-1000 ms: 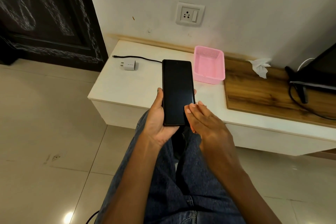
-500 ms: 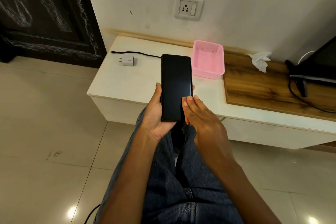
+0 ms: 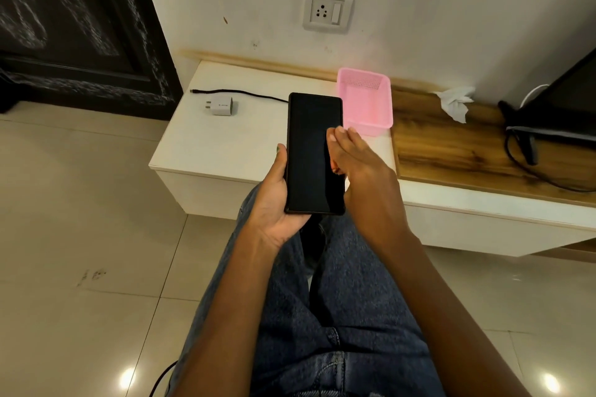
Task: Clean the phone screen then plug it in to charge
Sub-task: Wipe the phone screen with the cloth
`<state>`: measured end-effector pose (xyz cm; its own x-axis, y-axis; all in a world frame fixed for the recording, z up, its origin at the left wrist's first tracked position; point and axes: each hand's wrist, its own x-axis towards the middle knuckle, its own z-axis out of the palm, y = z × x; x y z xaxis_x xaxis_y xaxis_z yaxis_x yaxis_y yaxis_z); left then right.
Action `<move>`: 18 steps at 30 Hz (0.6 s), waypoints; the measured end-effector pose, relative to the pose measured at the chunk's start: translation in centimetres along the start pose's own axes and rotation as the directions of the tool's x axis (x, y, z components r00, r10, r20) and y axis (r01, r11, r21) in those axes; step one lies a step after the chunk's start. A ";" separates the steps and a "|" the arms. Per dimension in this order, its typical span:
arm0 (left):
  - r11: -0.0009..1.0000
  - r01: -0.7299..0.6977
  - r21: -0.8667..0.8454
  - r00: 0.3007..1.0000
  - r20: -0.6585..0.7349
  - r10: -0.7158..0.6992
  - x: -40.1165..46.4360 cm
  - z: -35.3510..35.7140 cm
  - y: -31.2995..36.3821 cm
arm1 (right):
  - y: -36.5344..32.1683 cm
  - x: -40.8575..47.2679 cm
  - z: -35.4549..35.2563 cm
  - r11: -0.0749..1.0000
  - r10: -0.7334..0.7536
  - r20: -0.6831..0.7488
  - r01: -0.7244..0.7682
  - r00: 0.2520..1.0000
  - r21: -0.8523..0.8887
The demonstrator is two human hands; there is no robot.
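my left hand (image 3: 274, 203) grips the dark, blank phone (image 3: 314, 153); my right hand (image 3: 358, 161) lays straight fingers on its screen. charger (image 3: 221, 105), pink basket (image 3: 366, 100) and tissue (image 3: 454, 102) sit on the table (image 3: 225, 142) beyond.

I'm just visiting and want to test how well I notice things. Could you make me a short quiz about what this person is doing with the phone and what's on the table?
1. True or false: the charger is already plugged into the wall socket.
2. Which hand grips the phone? A) left hand B) right hand C) both
3. Fill in: the pink basket stands on the table, just to the ___ of the phone.

Key
1. False; it lies on the table with its cable.
2. A; the right hand's straight fingers rest on the screen.
3. Right.
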<state>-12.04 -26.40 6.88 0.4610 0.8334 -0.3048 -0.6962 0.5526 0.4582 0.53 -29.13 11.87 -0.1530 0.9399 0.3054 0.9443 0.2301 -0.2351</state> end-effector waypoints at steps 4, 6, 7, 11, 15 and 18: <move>1.000 0.009 0.023 1.000 -0.025 -0.008 -0.1 0.1 0.1 | -0.8 -3.5 0.8 0.995 -0.086 -0.082 0.089 0.993 0.041; 0.998 0.023 0.058 1.000 -0.021 -0.022 -0.1 0.4 -0.2 | -0.7 -4.0 0.8 0.995 -0.091 -0.071 0.093 0.993 0.040; 0.997 0.026 0.074 0.999 -0.028 -0.024 -0.1 0.5 -0.3 | -0.5 -3.8 0.7 0.995 -0.080 -0.071 0.083 0.994 0.045; 0.992 0.019 0.128 1.000 -0.001 -0.020 0.0 0.8 -0.5 | 0.9 -1.8 0.2 0.997 -0.030 -0.074 0.034 0.997 0.065; 0.988 0.021 0.150 0.999 0.044 -0.028 -0.2 1.0 -0.6 | 2.1 0.8 -0.1 0.999 0.016 -0.051 -0.014 0.999 0.047; 0.988 0.027 0.154 0.998 0.049 -0.035 -0.2 1.2 -0.8 | 2.6 2.4 -0.2 0.997 0.068 -0.056 -0.066 0.996 0.028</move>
<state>-10.90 -26.99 7.59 0.5117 0.8125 -0.2791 -0.5904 0.5686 0.5729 2.73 -26.36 12.18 -0.0722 0.9376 0.3401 0.9437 0.1746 -0.2808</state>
